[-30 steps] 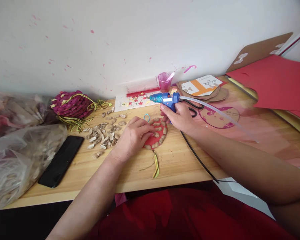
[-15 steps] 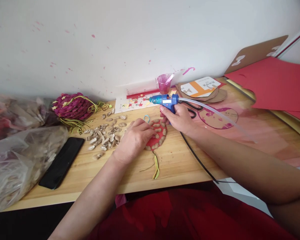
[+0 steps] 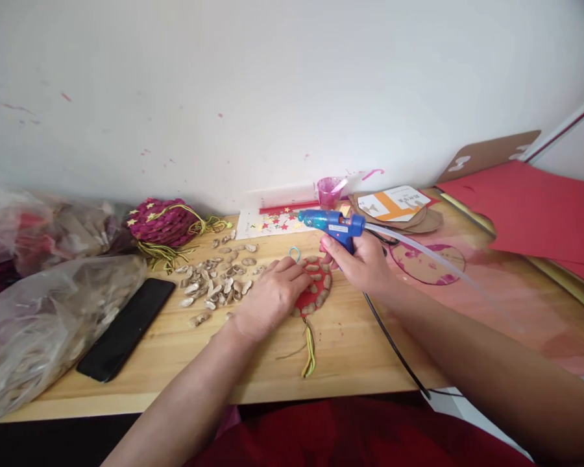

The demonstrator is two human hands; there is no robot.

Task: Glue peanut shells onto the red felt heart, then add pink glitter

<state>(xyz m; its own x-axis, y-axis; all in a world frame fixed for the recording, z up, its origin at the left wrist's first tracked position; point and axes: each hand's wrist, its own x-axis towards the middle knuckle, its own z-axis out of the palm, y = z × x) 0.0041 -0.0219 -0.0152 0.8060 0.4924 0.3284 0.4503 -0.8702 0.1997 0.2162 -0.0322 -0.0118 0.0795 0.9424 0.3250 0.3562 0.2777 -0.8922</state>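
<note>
A red disc (image 3: 305,299) lies on the table, ringed with peanut shells, with more inside the ring. A blue loop (image 3: 294,253) sticks out at its top and a yellow-green tassel (image 3: 309,353) hangs from its bottom. My left hand (image 3: 283,285) rests over the disc's left side, fingers bent and close together, fingertips down on a peanut shell (image 3: 313,277). In my right hand (image 3: 363,263) is a blue hot glue gun (image 3: 338,224), held above the disc's upper right, its nozzle pointing left. A long clear glue stick (image 3: 433,256) runs out of its back.
Loose peanut shells (image 3: 217,285) lie left of the disc. Beyond them are a black phone (image 3: 126,329), a plastic bag (image 3: 53,324) and a purple shell-covered ornament (image 3: 163,224). Star-covered paper (image 3: 253,224), a pink cup (image 3: 328,192), cardboard discs (image 3: 425,220) and red card (image 3: 540,214) stand or lie behind.
The camera view has tilted up, so everything sits lower in the picture. The glue gun has shifted slightly right relative to the disc. My left hand stays on the disc.
</note>
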